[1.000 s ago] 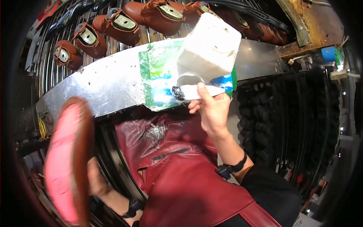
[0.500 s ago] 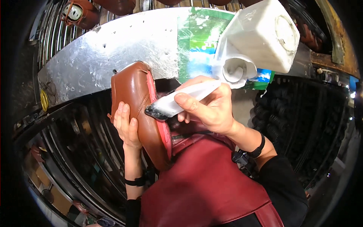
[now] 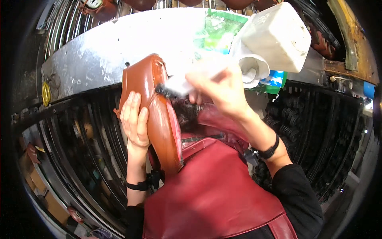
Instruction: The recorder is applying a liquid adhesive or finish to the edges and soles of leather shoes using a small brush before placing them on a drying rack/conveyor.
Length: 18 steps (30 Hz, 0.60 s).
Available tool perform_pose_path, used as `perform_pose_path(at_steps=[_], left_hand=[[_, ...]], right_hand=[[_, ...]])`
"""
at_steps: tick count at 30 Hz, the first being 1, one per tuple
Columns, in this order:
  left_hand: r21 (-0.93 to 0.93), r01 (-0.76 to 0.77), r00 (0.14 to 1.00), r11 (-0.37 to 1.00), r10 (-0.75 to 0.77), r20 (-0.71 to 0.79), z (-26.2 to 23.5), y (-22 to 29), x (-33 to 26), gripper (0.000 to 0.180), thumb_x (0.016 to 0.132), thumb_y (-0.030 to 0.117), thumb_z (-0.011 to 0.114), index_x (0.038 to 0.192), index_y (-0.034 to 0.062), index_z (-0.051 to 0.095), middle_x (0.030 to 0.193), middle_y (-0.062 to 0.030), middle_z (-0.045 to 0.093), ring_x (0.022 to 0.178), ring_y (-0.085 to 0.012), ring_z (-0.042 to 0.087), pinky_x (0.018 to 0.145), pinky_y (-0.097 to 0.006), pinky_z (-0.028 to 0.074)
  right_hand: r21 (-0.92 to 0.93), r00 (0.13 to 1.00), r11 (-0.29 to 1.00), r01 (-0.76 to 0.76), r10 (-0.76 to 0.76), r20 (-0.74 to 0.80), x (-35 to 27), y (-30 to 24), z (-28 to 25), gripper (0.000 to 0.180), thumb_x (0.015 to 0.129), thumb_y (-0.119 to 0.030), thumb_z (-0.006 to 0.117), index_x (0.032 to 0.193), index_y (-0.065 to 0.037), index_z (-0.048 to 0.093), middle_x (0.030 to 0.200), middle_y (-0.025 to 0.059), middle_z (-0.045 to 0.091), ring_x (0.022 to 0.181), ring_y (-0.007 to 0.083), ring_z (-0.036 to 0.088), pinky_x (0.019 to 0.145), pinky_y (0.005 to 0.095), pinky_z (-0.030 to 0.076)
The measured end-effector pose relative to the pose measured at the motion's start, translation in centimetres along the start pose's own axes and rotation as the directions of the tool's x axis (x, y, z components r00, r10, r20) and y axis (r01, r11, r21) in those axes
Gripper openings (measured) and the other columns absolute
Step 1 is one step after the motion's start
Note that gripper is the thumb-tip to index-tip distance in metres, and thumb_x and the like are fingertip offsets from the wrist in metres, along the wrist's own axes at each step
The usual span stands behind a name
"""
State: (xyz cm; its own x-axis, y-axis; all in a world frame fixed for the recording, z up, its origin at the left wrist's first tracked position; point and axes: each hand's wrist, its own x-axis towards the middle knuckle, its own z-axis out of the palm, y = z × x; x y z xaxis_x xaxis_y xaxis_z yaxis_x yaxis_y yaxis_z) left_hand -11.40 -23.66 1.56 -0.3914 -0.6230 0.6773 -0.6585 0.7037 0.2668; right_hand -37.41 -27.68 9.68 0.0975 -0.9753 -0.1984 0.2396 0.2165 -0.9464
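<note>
Dull grey metal makes up the broad work shelf (image 3: 91, 67) that curves across the top of the view, with dark racks of stacked soles (image 3: 314, 131) beneath it on the right. Below that, a dark red leather apron (image 3: 215, 195) fills the lower middle. On the shelf stands a white plastic jug (image 3: 278, 36), tilted, with a green and blue printed packet (image 3: 219, 32) under and behind it.

The brown leather shoe (image 3: 155, 111) is held up between shelf and apron, sole edge turned toward the right hand. The left hand (image 3: 135, 119) is clamped on it from the left, fingers closed flat along the upper. The right hand (image 3: 223, 89) is closed round a pale-handled brush (image 3: 175, 85), blurred with motion, whose dark bristle tip touches the rim of the shoe near its top. A black band sits on each wrist.

The step in hand looks like coating the shoe's edge, probably with glue or dressing; the blur hides how much is covered. The next move likely calls for drawing the bristles steadily down the rim while the left hand turns the shoe to offer fresh edge, keeping the brush off the polished upper.
</note>
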Motion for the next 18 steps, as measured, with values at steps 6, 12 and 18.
perform_pose_path(at_steps=[6, 12, 18], left_hand=[[0.031, -0.033, 0.999, 0.999, 0.034, -0.031, 0.2, 0.3, 1.0, 0.044, 0.098, 0.008, 0.065, 0.137, -0.0033, 0.051, 0.139, -0.0311, 0.06, 0.127, -0.0469, 0.062, 0.108, -0.054, 0.051], [0.018, -0.029, 0.999, 0.999, 0.03, -0.034, -0.1, 1.0, 2.3, 0.061, 0.091, 0.013, 0.072, 0.145, -0.0042, 0.049, 0.143, -0.0286, 0.058, 0.131, -0.0451, 0.059, 0.111, -0.055, 0.048], [0.052, 0.012, 1.0, 0.999, -0.012, 0.004, -0.8, 2.0, 3.5, 0.063, 0.091, 0.018, 0.074, 0.145, -0.0051, 0.052, 0.143, -0.0279, 0.058, 0.133, -0.0436, 0.058, 0.114, -0.053, 0.046]], right_hand=[[-0.209, 0.819, 0.809, 0.55, -0.474, 0.322, -8.7, -0.7, 0.4, 0.016, 0.089, -0.003, 0.075, 0.103, 0.001, 0.078, 0.089, 0.0134, 0.074, 0.07, 0.0234, 0.07, 0.06, 0.0335, 0.056], [-0.151, 0.759, 0.803, 0.576, -0.458, 0.463, -13.3, -2.8, 0.5, 0.017, 0.087, 0.0, 0.079, 0.102, 0.006, 0.075, 0.089, 0.0153, 0.073, 0.077, 0.0287, 0.074, 0.069, 0.0377, 0.061], [0.005, 0.989, 0.989, 0.15, -0.15, 0.015, -9.8, -4.5, 0.1, 0.014, 0.094, -0.01, 0.079, 0.1, 0.003, 0.076, 0.083, 0.0052, 0.074, 0.07, 0.0056, 0.065, 0.061, 0.0228, 0.052]])
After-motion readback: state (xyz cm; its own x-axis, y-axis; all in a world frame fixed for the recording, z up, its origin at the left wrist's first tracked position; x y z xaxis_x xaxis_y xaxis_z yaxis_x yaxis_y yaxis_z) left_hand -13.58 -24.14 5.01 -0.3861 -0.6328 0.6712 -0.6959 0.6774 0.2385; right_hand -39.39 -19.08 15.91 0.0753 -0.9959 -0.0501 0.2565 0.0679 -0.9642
